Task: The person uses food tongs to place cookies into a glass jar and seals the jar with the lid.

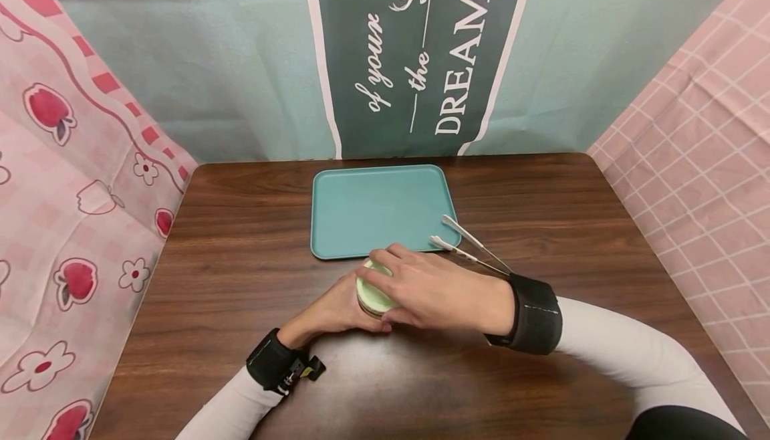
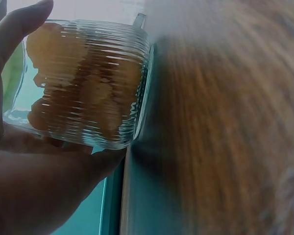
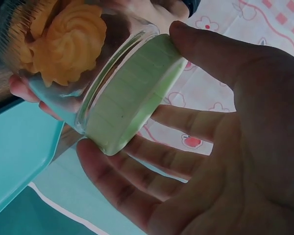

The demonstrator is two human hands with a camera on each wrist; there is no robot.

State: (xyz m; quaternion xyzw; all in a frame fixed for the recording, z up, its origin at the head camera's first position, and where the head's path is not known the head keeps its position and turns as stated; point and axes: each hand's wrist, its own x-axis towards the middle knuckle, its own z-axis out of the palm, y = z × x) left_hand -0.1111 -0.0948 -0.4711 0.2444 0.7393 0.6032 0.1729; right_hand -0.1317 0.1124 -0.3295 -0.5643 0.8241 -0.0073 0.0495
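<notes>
Head view: a ribbed clear glass jar with a pale green round lid [image 1: 373,291] is seen on the dark brown wooden table [image 1: 240,239], just in front of the near edge of the teal rectangular plastic tray [image 1: 379,209]. The jar body is gripped from the left side by the left hand [image 1: 333,311], fingers curled round it. The lid is covered from above by the right hand [image 1: 430,289], fingers and thumb bent round the rim. Metal tongs with white tips [image 1: 466,246] are laid beside the tray's near right corner, tips overlapping the tray edge, just behind the right wrist. Black wrist straps are worn on both arms over white sleeves. Behind the table a dark green banner with white lettering [image 1: 421,52] is hung; pink patterned cloths are seen at both sides. Left wrist view: the jar [image 2: 85,83] is seen sideways, held between thumb and palm of the left hand [image 2: 34,191]; golden-brown cookies [image 2: 83,93] are visible through the ribbed glass. The table grain is blurred. Right wrist view: the green lid [image 3: 130,98] is pinched at its rim between thumb and fingertips of the right hand [image 3: 225,161]; lid seated on the jar mouth. A swirl-shaped yellow cookie [image 3: 68,41] is seen inside the glass. Fingertips of the left hand are visible under the jar.
</notes>
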